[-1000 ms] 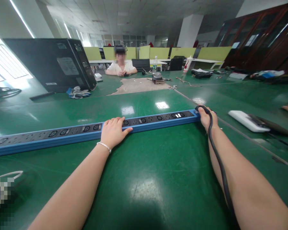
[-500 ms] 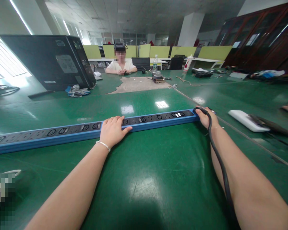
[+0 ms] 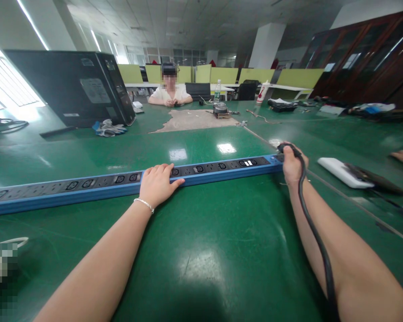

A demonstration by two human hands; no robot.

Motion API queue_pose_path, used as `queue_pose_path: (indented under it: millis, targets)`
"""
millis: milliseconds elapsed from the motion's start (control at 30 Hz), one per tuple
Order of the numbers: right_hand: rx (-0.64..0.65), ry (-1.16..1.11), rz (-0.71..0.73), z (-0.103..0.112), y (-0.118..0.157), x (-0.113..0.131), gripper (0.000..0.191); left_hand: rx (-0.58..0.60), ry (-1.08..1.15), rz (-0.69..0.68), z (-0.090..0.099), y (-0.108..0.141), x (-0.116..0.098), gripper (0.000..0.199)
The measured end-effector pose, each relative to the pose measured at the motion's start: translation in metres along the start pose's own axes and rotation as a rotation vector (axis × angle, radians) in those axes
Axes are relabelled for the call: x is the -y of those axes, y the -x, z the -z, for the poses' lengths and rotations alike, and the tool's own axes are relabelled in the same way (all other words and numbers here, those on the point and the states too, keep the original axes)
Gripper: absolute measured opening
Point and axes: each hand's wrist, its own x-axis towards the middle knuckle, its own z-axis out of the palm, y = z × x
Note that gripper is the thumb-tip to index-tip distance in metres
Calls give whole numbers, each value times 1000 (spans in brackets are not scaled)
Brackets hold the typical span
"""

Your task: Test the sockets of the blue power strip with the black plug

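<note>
A blue power strip [image 3: 127, 184] lies sockets-up, a black cable [image 3: 307, 212] near one end.

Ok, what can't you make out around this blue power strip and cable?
Power strip, left end: head view, cut by left edge.
Power strip beneath left hand: head view, covered by it.
Black cable, upper end: head view, partly hidden by right hand.
Black cable, lower end: head view, past bottom edge.

A power strip [image 3: 121, 181] lay on the table [image 3: 228, 214] from the left edge to right of centre, left hand [image 3: 157, 181] on it, right hand [image 3: 293, 163] at its right end, a cable [image 3: 314, 232] trailing down the lower right. Gloves [image 3: 109, 129] lay upper left, before a computer [image 3: 70, 87].
</note>
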Motion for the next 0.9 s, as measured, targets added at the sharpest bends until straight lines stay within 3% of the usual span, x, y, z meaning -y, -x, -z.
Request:
queue_pose_path:
  millis: [133, 267, 767, 900]
  targets:
    - [72, 43, -58, -7, 8, 21, 34, 9, -1, 7, 0, 0, 0, 62]
    - [129, 99, -71, -9, 15, 32, 38, 13, 5, 4, 1, 0, 0, 63]
    - [261, 258, 87, -5, 19, 34, 33, 19, -12, 13, 1, 0, -1, 62]
    - [290, 281, 73, -3, 18, 33, 34, 18, 2, 6, 1, 1, 0, 62]
